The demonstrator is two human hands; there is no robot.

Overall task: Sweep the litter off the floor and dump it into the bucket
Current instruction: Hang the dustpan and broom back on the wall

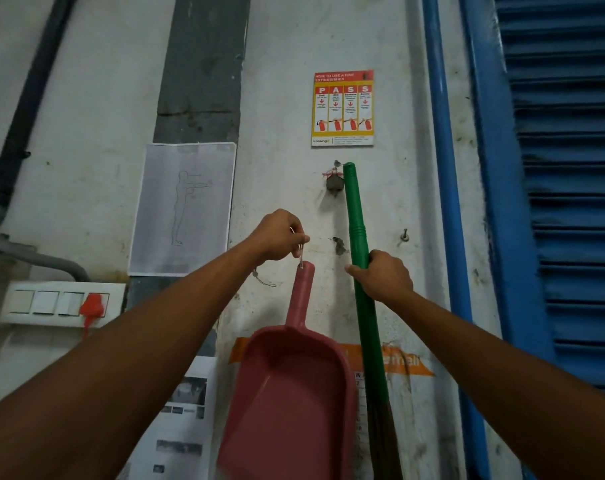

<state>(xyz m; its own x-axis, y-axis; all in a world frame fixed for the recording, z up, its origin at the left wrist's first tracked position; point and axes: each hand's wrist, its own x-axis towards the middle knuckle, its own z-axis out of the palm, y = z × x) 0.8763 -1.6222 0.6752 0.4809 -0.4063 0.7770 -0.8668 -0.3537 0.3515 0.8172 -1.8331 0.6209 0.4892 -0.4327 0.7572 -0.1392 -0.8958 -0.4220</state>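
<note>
Left grip [280, 235] pinches dustpan [290, 393] loop (string, prob.) — right grip [384, 277] clenched on broom [360, 271].

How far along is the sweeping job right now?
Barely started. Nothing looks swept: no floor, litter or bucket is in view. In hand: the left hand holds the pink dustpan by the loop on its handle, and the right hand grips the green broom handle, both up against the wall. Left: sweeping the litter, collecting it, and dumping it into the bucket.
</note>
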